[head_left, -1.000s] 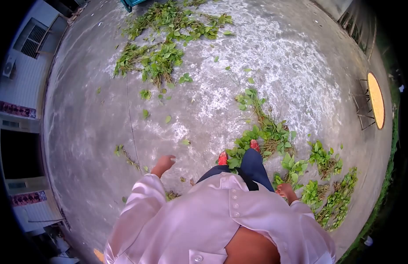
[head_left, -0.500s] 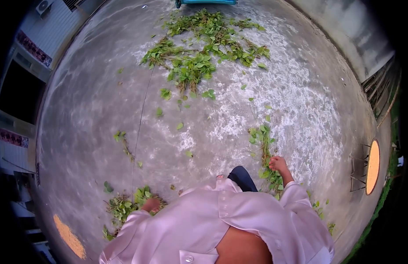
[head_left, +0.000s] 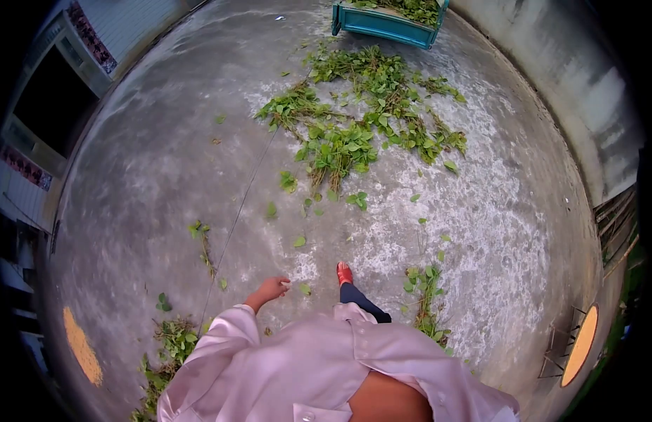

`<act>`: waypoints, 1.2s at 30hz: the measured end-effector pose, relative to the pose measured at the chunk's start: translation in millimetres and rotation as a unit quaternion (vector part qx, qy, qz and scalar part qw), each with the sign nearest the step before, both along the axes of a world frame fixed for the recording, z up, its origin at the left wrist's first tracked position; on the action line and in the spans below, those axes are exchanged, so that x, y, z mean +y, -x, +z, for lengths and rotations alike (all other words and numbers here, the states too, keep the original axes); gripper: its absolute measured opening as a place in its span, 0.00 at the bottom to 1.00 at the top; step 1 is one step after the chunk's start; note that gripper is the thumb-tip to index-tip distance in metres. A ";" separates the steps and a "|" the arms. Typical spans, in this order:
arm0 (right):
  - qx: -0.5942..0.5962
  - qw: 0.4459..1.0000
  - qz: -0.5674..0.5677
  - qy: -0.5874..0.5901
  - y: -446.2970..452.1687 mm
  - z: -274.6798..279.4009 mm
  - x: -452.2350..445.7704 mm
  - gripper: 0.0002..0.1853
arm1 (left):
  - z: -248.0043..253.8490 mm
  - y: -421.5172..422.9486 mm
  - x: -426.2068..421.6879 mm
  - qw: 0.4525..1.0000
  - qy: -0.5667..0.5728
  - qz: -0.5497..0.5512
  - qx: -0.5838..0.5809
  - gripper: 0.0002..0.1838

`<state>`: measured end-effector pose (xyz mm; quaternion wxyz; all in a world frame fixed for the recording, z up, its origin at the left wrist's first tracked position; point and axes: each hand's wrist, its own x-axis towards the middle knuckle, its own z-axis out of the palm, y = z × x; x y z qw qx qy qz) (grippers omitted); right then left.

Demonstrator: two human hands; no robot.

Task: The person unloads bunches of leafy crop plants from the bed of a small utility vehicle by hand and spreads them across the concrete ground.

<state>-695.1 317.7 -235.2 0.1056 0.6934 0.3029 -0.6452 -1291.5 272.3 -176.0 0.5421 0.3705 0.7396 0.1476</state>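
Green plants (head_left: 178,339) are lying beside the left sleeve (head_left: 227,339) | left hand (head_left: 274,288) is hanging loosely curled, seemingly empty | plant pile (head_left: 345,146) is spreading before a teal cart (head_left: 385,28) | right hand is lying out of view, cannot tell its grip

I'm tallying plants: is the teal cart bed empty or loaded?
Loaded, at least partly: leafy plants show inside the teal cart bed. How full, I cannot tell.
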 end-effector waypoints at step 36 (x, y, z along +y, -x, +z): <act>0.080 0.864 0.422 -0.262 870.8 -77.1 751.5 0.10 | -50.8 824.0 476.2 0.962 -0.010 0.271 -0.006 0.18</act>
